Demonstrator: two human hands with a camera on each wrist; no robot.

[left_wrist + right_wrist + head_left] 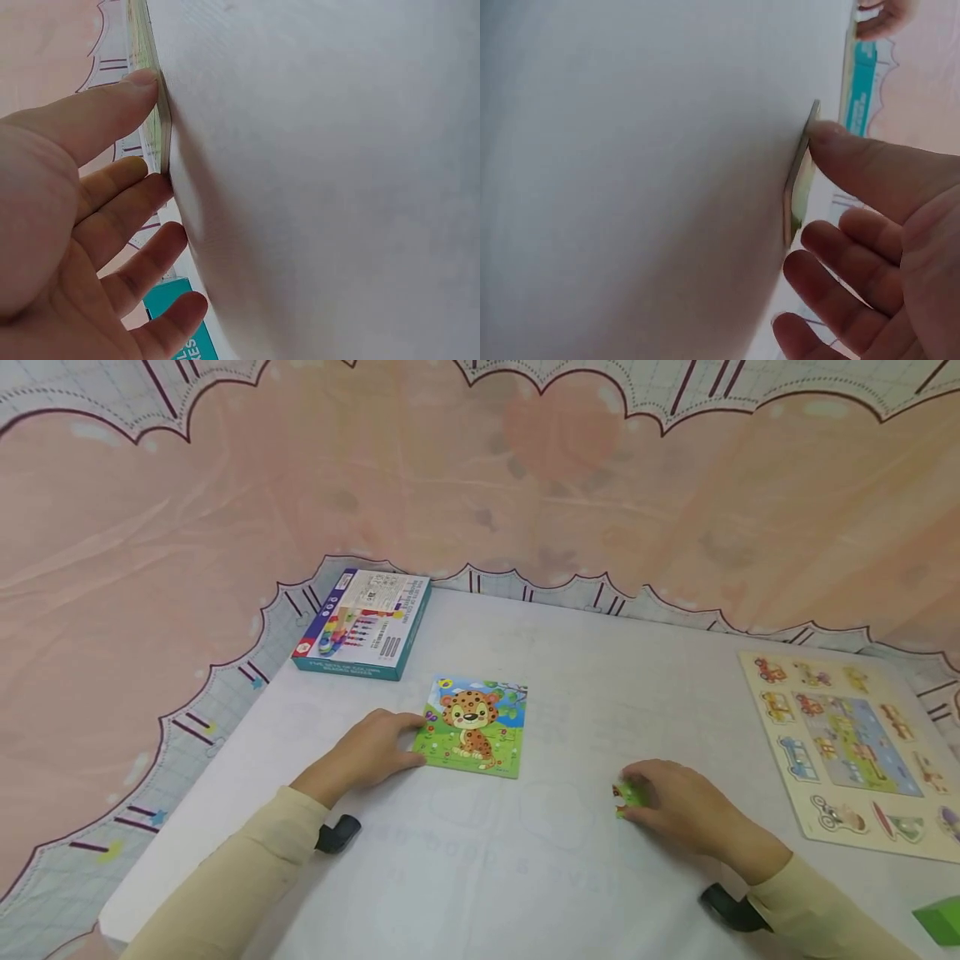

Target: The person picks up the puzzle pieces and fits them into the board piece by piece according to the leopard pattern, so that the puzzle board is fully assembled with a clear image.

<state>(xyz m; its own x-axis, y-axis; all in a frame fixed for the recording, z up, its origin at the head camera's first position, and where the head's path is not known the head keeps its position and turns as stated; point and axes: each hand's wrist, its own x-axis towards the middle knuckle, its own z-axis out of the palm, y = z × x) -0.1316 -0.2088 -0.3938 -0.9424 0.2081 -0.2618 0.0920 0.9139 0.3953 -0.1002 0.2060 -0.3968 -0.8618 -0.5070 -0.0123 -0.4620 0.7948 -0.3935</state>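
Note:
A square leopard puzzle [472, 727] lies flat on the white table, left of the middle in the head view. My left hand [372, 748] rests at its left side, with thumb and index finger touching the edge and the other fingers relaxed. In the left wrist view the thumb [120, 112] lies against the puzzle's rim. Farther right, my right hand [686, 806] pinches a small green puzzle piece [630, 795] with brown spots between thumb and fingers, low over the table. The right wrist view shows that piece [801, 184] edge-on; much of its face is hidden.
Behind the puzzle, at the far left, lies a teal-sided box [363, 622]. A cream board [780, 802] with pictures of vehicles and figures lies at the right. Part of a green block [939, 920] shows at the lower right edge. A patterned peach curtain [450, 485] borders the table's back.

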